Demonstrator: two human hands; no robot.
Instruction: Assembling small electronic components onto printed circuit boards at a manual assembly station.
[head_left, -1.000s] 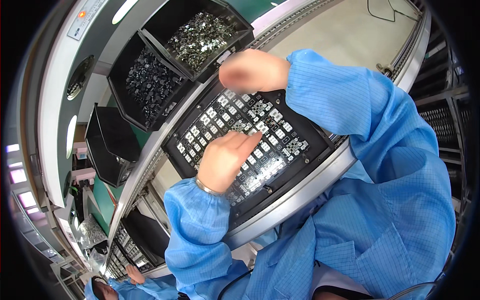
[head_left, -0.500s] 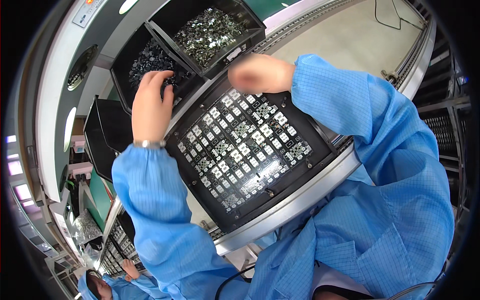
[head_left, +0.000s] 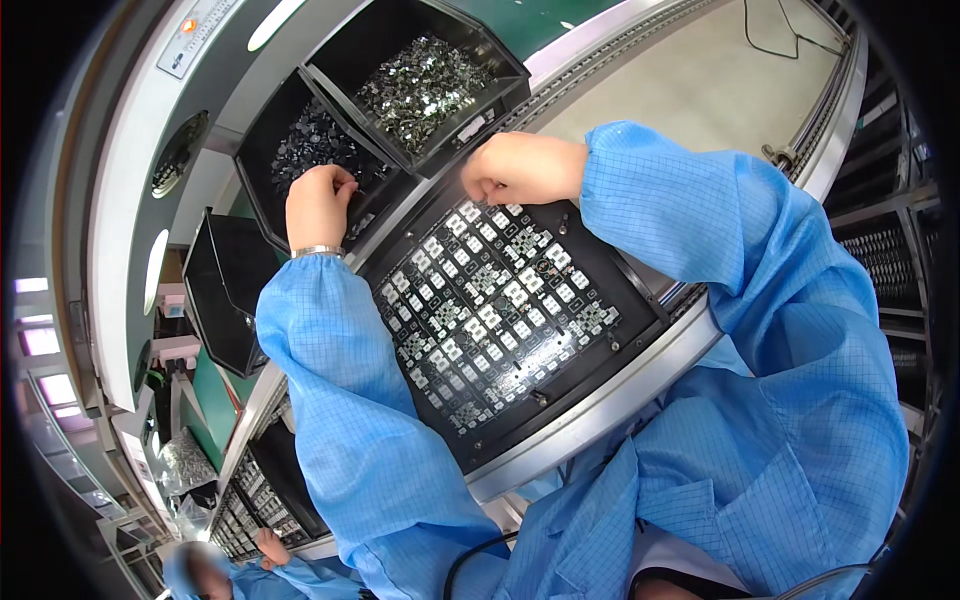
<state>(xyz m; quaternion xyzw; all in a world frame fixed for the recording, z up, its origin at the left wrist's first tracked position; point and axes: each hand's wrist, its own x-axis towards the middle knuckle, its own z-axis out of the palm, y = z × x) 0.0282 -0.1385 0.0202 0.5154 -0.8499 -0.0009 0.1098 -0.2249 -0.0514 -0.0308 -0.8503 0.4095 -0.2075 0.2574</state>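
A panel of circuit boards [head_left: 500,295] with rows of white parts sits in a black carrier frame [head_left: 625,335] in front of me. At the near edge of a black bin of small dark parts [head_left: 315,140], my left hand [head_left: 318,208] is closed, thumb against fingertips; whatever it may hold is too small to make out. My right hand [head_left: 528,170] is over the panel's far edge with curled fingers pinched together close to the boards. What lies between those fingertips is hidden.
Beside the dark parts stands a bin of shiny metal pieces [head_left: 425,90]. Another black bin [head_left: 232,290] is at the left. A metal rail [head_left: 600,400] runs along the near side of the carrier. At lower left a co-worker's hand [head_left: 270,548] is near more boards.
My left hand's fingers, spread over the dark parts before, have closed together near the bin's edge. My right hand stays at the panel's far edge, its blurred fingers now clearer. The view has shifted slightly.
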